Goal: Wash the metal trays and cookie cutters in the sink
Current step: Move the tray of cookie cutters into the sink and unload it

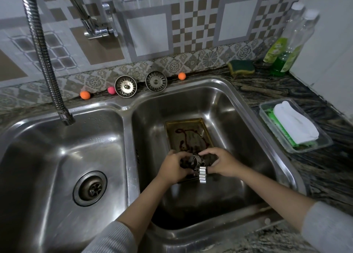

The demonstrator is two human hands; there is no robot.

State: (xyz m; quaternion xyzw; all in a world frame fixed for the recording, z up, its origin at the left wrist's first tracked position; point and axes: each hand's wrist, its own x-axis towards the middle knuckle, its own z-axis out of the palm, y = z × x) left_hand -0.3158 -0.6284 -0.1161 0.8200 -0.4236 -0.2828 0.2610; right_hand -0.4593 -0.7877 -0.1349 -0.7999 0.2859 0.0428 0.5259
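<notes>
Both hands curl their fingers around a small cluster of metal cookie cutters (197,166), held between them over the right basin of the double sink (282,157). The left hand (174,167) grips the cluster from the left side with its fingers wrapped over the top; the right hand (222,163) pinches it from the right, thumb near a fluted cutter that hangs lowest in the bunch. Both forearms reach in from the bottom of the view, each ending in a grey sleeve pushed back from the wrist.

Directly beneath and behind the hands, a rectangular metal tray (188,133) lies flat on the floor of the right basin, its surface smeared with dark brown streaks; its near end is hidden by the hands. The left basin holds only its drain fitting (90,188), and the flexible faucet hose (43,56) hangs with its nozzle above that basin's far edge.

On the ledge behind the sink, two sink strainers (125,86) lean upright against the tiled wall, with three small balls, two orange and one pink, spaced along the same ledge. On the counter to the right sits a clear plastic container (322,145) holding a folded white cloth (295,125) on top of something green. Further back in the corner lie a green and yellow sponge (241,67) and two bottles (286,48), one partly filled with green liquid.
</notes>
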